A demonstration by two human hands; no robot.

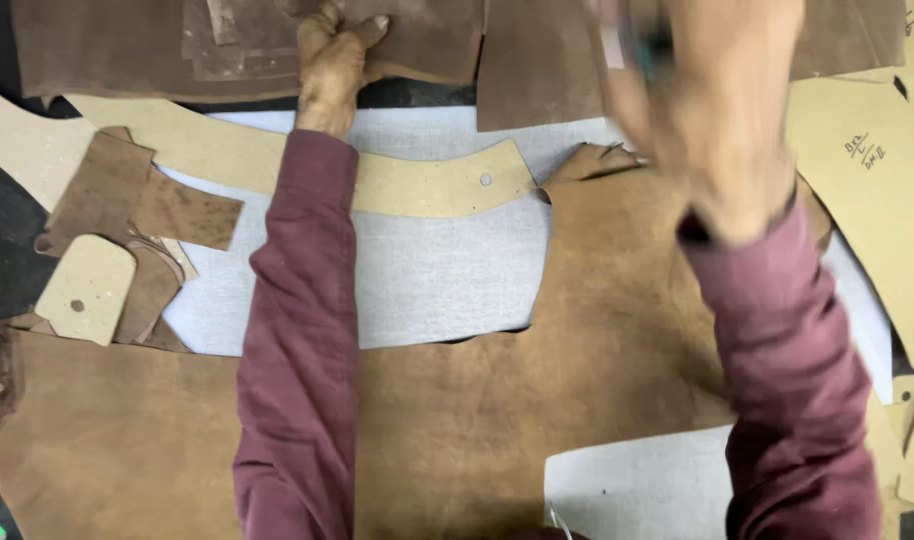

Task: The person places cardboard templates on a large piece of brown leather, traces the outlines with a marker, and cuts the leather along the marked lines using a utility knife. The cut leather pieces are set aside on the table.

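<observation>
Two hands are out over the bench, and I read them as doing different jobs. My left hand [332, 60] reaches far forward, fingers closed down on the edge of a dark brown leather piece [257, 45] at the top of the bench; it looks pinched between thumb and fingers, probably to drag or lift it. The right hand [712, 110] is raised nearer the camera and blurred. Something dark and slim shows at its top, perhaps a pen or knife, but I cannot tell what it is or how firmly the fingers close on it.

Under both maroon sleeves [297, 340] lies the big tan hide [447, 420], spread flat with pieces already cut out of it, so the grey work surface [437, 270] shows through the gaps. A long curved cardboard template [417, 185] with a punched hole lies across the grey area, just beyond the hide's cut edge. A smaller tabbed template [85, 290] rests on leather scraps [142, 205] at the left. More cardboard patterns [867, 200] are stacked at the right, within easy reach.
</observation>
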